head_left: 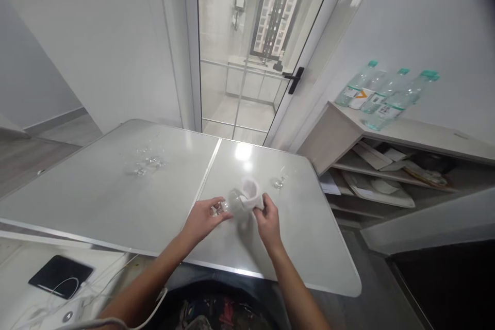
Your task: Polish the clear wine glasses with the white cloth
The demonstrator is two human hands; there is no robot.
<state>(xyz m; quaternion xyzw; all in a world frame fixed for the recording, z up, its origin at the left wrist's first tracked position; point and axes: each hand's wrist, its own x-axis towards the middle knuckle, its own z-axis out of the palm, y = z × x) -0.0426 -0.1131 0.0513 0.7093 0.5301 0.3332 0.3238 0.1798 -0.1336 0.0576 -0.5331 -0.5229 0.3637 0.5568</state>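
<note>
My left hand (207,215) is closed around the thick lower end of a clear drinking glass (235,200), held tilted sideways above the table. The glass's wider end points right, towards a white cloth (251,193). Pinched between the thumb and fingers of my right hand (268,219), the cloth is bunched up beside the glass and seems to touch it. Blur hides the exact contact. Another clear glass (279,182) stands on the table beyond my right hand. Several more clear glasses (149,161) are grouped at the far left.
The grey table (96,196) has a seam across it. On the right, a shelf unit (386,136) carries several clear plastic bottles (389,108). A glazed door (240,87) stands behind. At lower left, a black tablet-like device (61,276) lies among white cables.
</note>
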